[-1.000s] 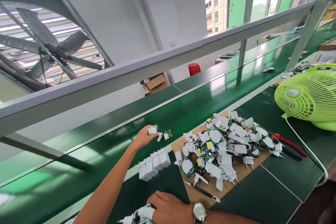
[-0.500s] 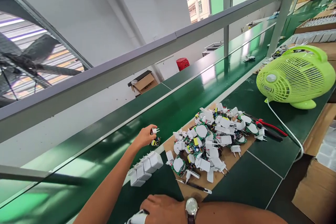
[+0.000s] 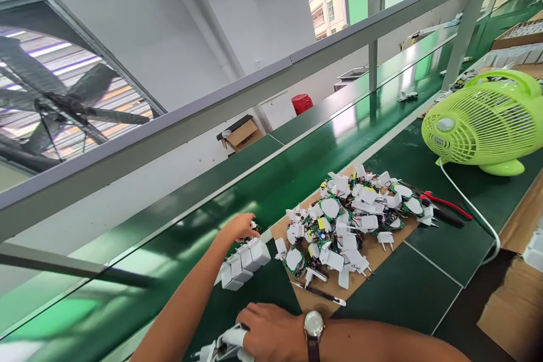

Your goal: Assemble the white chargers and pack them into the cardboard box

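Observation:
My left hand (image 3: 241, 227) is stretched over the green belt, fingers closed round a small circuit board (image 3: 255, 226) that is mostly hidden by them. Just below it stands a cluster of white charger housings (image 3: 250, 257). At the bottom of the view my right hand (image 3: 267, 331), with a watch on its wrist, is closed on a white plug charger (image 3: 220, 345), whose inside I cannot make out. A heap of white plug parts and circuit boards (image 3: 331, 209) lies on cardboard to the right, with a thin black-and-white tool (image 3: 322, 294) at its near edge.
Pliers (image 3: 445, 208) with red and black handles lie right of the heap. Farther right stands a lime-green fan (image 3: 479, 124), its white cable (image 3: 470, 198) looping across the worktop. A metal rail (image 3: 263, 82) runs over the belt. Open cardboard boxes (image 3: 511, 300) are at the lower right.
My left hand has come down nearer the white housings, and the white plug seen in it before is hidden now. More of the charger in my right hand shows. The whole view has shifted slightly.

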Demonstrator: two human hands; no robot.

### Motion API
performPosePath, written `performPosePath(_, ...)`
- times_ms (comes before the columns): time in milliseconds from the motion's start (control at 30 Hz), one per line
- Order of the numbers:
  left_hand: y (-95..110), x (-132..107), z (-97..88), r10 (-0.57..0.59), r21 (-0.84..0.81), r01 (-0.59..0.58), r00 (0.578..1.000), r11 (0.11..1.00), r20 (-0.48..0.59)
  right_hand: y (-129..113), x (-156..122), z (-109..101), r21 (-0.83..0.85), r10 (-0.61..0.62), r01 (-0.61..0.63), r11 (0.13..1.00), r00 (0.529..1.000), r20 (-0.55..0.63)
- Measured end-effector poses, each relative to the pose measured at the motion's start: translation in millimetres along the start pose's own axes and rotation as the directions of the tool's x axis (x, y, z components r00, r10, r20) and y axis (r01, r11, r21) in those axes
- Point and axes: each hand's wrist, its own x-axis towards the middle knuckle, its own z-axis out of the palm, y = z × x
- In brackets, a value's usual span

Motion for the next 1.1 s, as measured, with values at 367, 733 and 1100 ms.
performPosePath(367, 0.8, -44.4, -24.2, 0.166, -0.377, -0.213, 0.974, 0.901, -0.155, -0.8, 1.0, -0.1, 0.007, -0.002, 0.002, 1.000, 1.000, -0.030)
performPosePath(733, 95.0, -132.6, 24.6, 0.642, -0.081, -0.658, 0.751, 0.749, -0.155, -6.7, -1.0, -5.3, 0.022, 0.054, -0.054, 0.998, 0.998, -0.039)
performPosePath(1100, 61.2, -141.3, 37.4, 0.607, -0.193, -0.646, 0.762, 0.739, -0.226, -7.0, -2.1, -3.3, 0.081, 0.076, -0.071, 0.994, 0.996, -0.054)
